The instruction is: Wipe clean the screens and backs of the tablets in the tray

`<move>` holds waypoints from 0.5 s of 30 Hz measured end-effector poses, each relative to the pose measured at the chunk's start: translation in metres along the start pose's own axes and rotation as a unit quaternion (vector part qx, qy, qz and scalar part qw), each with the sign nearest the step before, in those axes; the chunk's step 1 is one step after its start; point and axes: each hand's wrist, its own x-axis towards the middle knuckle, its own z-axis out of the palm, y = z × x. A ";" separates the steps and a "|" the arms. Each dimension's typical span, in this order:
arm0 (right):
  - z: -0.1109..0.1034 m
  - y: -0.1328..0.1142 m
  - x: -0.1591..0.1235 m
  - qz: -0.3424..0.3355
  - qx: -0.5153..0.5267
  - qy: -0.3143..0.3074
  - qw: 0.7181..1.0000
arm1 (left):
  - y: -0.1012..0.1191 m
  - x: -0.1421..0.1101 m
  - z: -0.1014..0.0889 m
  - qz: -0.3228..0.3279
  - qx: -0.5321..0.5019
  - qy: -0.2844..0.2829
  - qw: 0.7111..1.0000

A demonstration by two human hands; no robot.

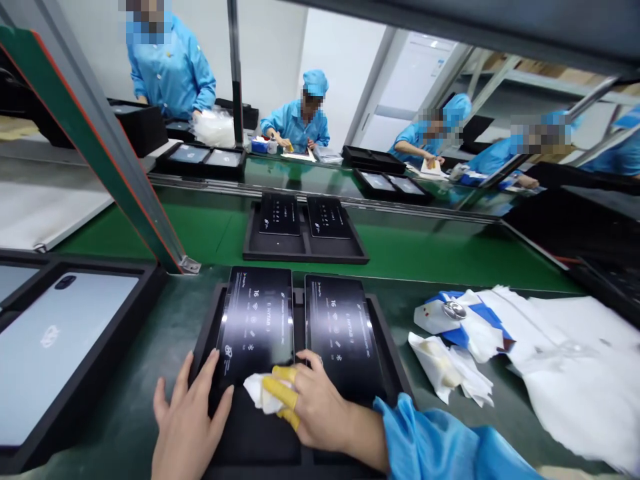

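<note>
A black tray (395, 363) in front of me holds two dark tablets side by side, the left tablet (257, 320) and the right tablet (340, 327), both with printed icons facing up. My left hand (187, 423) lies flat with fingers spread on the tray's near left corner, touching the left tablet's lower edge. My right hand (313, 407), with yellow finger cots, pinches a white wipe (260, 393) against the lower end of the tablets. Its blue sleeve (440, 443) enters from the lower right.
A silver tablet in a black tray (60, 347) lies at the left. Crumpled white cloths (565, 353) and a small dispenser bottle (440, 315) lie at the right. Another tray with two tablets (303, 230) rides the green belt (430, 250). Several people in blue work beyond it.
</note>
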 end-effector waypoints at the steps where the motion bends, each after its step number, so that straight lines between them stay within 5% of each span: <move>1: 0.000 -0.004 -0.004 0.004 0.016 -0.009 1.000 | 0.001 0.000 0.001 0.008 0.015 -0.002 1.000; 7: -0.021 0.027 0.035 0.057 0.033 -0.074 0.995 | -0.005 0.000 0.017 -0.008 0.055 0.008 0.998; 15: -0.079 0.118 0.141 0.274 -0.160 0.017 0.948 | -0.002 0.003 0.025 -0.034 0.027 0.031 0.999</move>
